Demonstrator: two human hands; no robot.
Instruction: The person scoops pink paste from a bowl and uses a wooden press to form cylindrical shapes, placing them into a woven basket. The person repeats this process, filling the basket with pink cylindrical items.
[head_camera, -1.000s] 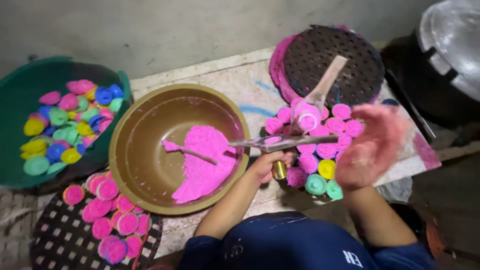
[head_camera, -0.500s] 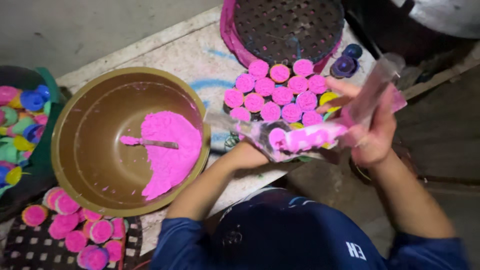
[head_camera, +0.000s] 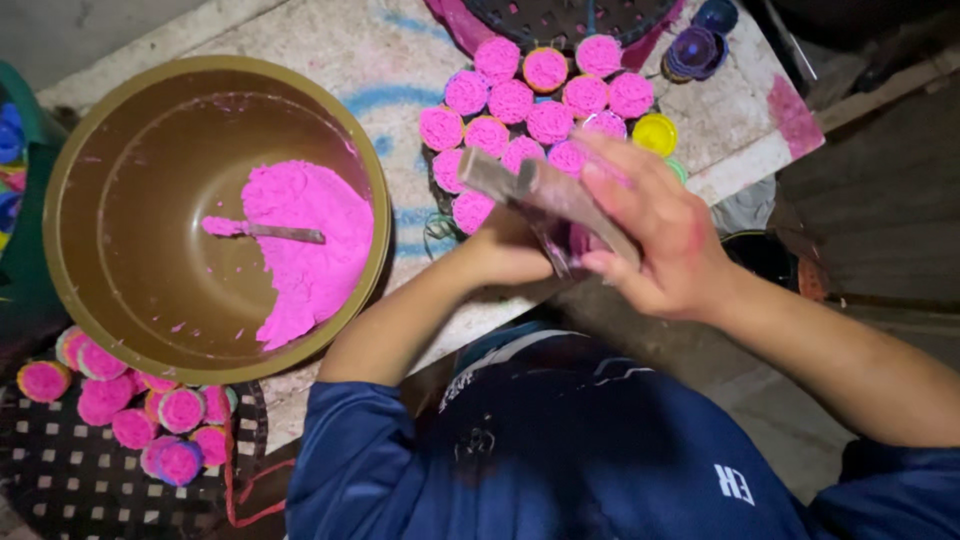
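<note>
Since the earlier frames the view has shifted left and closer, and the flat stick (head_camera: 545, 190) now sits between both hands rather than above the cups. Right hand (head_camera: 655, 235) is closed over the stick's near end, fingers wrapped across it. Left hand (head_camera: 505, 250) is under the stick, mostly hidden; its grip cannot be told. Stick's long axis runs from upper left to lower right, tilted, just in front of the pink cups (head_camera: 530, 110) on the surface (head_camera: 400, 60). Bowl (head_camera: 120, 200) with pink powder (head_camera: 305, 245) lies to the left, nearer the left hand.
</note>
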